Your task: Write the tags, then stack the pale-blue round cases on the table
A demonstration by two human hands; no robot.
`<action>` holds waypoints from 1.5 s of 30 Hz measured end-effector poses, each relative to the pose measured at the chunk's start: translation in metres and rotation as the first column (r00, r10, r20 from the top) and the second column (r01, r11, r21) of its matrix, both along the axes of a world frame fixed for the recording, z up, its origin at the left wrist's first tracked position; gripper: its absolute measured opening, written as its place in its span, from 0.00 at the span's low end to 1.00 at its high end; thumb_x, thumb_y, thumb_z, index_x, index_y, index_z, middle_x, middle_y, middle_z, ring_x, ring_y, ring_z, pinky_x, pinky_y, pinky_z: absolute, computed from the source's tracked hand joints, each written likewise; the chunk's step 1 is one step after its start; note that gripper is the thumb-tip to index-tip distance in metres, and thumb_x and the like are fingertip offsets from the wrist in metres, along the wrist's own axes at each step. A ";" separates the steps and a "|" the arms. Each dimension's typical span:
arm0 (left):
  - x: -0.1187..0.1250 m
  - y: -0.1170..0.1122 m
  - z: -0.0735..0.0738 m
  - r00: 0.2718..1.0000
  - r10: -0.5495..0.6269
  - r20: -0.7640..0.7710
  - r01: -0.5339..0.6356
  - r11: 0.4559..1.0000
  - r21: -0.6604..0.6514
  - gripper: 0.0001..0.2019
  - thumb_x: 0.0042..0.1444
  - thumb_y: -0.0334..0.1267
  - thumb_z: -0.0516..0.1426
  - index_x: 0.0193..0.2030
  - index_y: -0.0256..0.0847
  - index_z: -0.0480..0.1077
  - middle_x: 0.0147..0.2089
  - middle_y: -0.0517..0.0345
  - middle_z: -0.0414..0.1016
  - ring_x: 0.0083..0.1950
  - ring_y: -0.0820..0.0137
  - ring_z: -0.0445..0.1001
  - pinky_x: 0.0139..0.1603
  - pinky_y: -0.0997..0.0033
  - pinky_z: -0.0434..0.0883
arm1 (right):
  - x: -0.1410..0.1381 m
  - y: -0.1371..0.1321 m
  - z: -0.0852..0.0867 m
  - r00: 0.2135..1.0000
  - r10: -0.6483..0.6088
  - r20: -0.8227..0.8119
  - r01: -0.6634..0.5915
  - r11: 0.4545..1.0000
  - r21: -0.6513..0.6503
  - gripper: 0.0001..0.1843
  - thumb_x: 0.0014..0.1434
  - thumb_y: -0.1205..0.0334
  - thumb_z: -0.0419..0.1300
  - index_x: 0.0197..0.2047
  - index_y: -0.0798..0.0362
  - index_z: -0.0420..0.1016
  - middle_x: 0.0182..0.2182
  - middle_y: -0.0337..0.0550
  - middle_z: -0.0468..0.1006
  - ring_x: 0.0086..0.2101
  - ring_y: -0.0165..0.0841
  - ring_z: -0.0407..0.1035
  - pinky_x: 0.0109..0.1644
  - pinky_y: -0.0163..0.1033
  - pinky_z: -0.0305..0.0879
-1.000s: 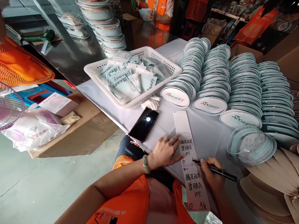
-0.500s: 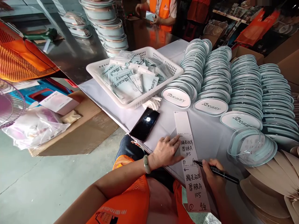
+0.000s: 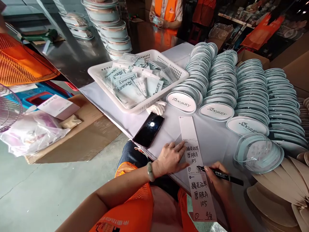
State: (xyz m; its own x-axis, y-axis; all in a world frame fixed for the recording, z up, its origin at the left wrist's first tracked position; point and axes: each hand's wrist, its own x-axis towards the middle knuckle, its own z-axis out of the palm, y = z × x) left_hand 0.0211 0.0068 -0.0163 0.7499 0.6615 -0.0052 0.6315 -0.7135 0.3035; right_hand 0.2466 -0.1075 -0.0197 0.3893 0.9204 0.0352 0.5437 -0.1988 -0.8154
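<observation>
A strip of white paper labels [image 3: 202, 196] lies along the table's near edge, two of them covered in black handwriting and the far one blank. My left hand [image 3: 171, 158] rests with fingers spread, its fingertips on the left side of the middle label. In my right hand [image 3: 218, 180] is a black marker pen [image 3: 227, 177], its tip at the lower right of the middle label by the "/8". Beyond my left hand lies a black smartphone [image 3: 149, 129], with a crumpled white cloth or glove [image 3: 156, 108] behind it.
A white plastic basket [image 3: 135, 111] holds several pale-blue sachets. Rows of oval clear-lidded cases [image 3: 216, 111] fill the right side, with beige pads [image 3: 272, 201] near me. Tall stacked cases [image 3: 112, 32] stand behind. A cardboard box [image 3: 72, 138] is at left; a person [image 3: 166, 14] works opposite.
The marker tip has shifted slightly left on the middle label, near the "/8". My left hand stays in place. The person opposite has brought both hands together around a small pale-blue item.
</observation>
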 end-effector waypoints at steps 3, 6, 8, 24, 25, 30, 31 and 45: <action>0.001 0.000 0.000 1.000 0.008 -0.002 -0.008 1.000 -0.010 0.36 0.64 0.64 0.52 0.69 0.39 0.66 0.73 0.51 0.61 0.58 0.52 0.73 0.52 0.54 0.74 | -0.002 0.002 0.001 0.990 0.046 0.136 -0.057 0.995 0.079 0.24 0.58 0.44 0.63 0.23 0.49 0.58 0.16 0.32 0.61 0.19 0.27 0.57 0.22 0.32 0.56; 0.001 0.000 0.000 1.000 0.002 0.005 -0.002 1.000 -0.013 0.37 0.64 0.64 0.52 0.69 0.39 0.66 0.73 0.50 0.61 0.58 0.52 0.72 0.51 0.54 0.74 | -0.005 0.002 -0.002 0.978 0.016 0.207 -0.048 0.987 0.152 0.23 0.60 0.47 0.62 0.23 0.49 0.58 0.16 0.32 0.61 0.19 0.27 0.58 0.23 0.32 0.57; 0.001 0.001 -0.001 1.000 -0.002 0.010 0.002 1.000 -0.012 0.37 0.63 0.64 0.52 0.69 0.39 0.66 0.73 0.50 0.61 0.57 0.52 0.72 0.52 0.54 0.74 | -0.007 0.001 -0.004 0.976 0.013 0.216 -0.055 0.980 0.190 0.22 0.61 0.48 0.62 0.23 0.49 0.59 0.16 0.32 0.61 0.18 0.27 0.58 0.23 0.32 0.57; 0.000 0.001 0.000 1.000 0.001 0.008 -0.001 1.000 -0.019 0.37 0.64 0.64 0.52 0.68 0.38 0.66 0.73 0.50 0.61 0.57 0.53 0.73 0.51 0.53 0.74 | -0.014 0.006 0.008 0.963 0.078 0.258 -0.143 0.959 0.244 0.20 0.62 0.54 0.62 0.24 0.49 0.60 0.16 0.31 0.62 0.16 0.25 0.59 0.20 0.31 0.54; 0.000 0.001 0.000 1.000 0.001 0.007 -0.001 1.000 -0.019 0.37 0.64 0.64 0.52 0.68 0.38 0.66 0.73 0.50 0.61 0.57 0.53 0.72 0.51 0.53 0.74 | -0.014 0.006 0.008 0.963 0.080 0.256 -0.143 0.960 0.241 0.20 0.62 0.54 0.62 0.24 0.49 0.60 0.15 0.31 0.62 0.16 0.25 0.58 0.20 0.31 0.54; 0.000 0.001 -0.001 1.000 -0.001 0.000 0.001 1.000 -0.018 0.37 0.63 0.64 0.52 0.69 0.39 0.65 0.74 0.48 0.61 0.58 0.53 0.72 0.52 0.54 0.73 | -0.012 0.006 0.003 0.964 0.046 0.261 -0.108 0.968 0.229 0.20 0.62 0.51 0.62 0.23 0.49 0.61 0.15 0.31 0.64 0.16 0.26 0.60 0.21 0.31 0.57; 0.000 0.001 -0.001 1.000 -0.003 -0.002 0.003 1.000 -0.019 0.37 0.64 0.64 0.52 0.69 0.39 0.65 0.74 0.48 0.61 0.58 0.53 0.72 0.52 0.54 0.73 | -0.012 0.006 0.003 0.963 0.038 0.267 -0.103 0.967 0.234 0.20 0.61 0.50 0.63 0.24 0.49 0.61 0.15 0.32 0.64 0.17 0.26 0.60 0.21 0.31 0.57; 0.000 0.001 -0.001 1.000 0.001 0.027 0.000 0.999 -0.050 0.36 0.63 0.64 0.53 0.69 0.39 0.66 0.73 0.46 0.61 0.58 0.52 0.71 0.54 0.54 0.72 | -0.008 0.002 0.001 0.952 0.038 0.305 -0.089 0.984 0.155 0.21 0.62 0.49 0.60 0.23 0.48 0.58 0.16 0.33 0.63 0.17 0.28 0.59 0.22 0.33 0.60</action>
